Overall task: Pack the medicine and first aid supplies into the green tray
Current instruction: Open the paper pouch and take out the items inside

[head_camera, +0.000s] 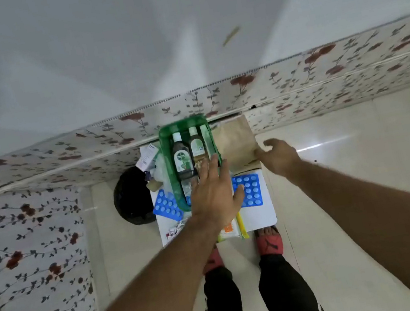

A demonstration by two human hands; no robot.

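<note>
A green tray (166,145) stands on a small white table (261,216). Inside lie a dark antiseptic bottle (182,159), a brown bottle (196,145) and a slim pale item (205,134) along the right wall. My left hand (215,194) hovers flat, fingers spread, over the tray's near end and holds nothing. My right hand (277,154) touches the near corner of a brown paper bag (235,141) to the tray's right; its grip is unclear. Blue blister packs lie left (166,204) and right (252,189) of the tray. A yellow-edged packet (232,230) lies at the table's near edge.
A white box (146,156) and small clutter sit at the table's back left. A black round object (130,196) stands on the floor to the left. Floral-tiled walls close in behind and on the left. My feet in red sandals (268,240) stand below the table edge.
</note>
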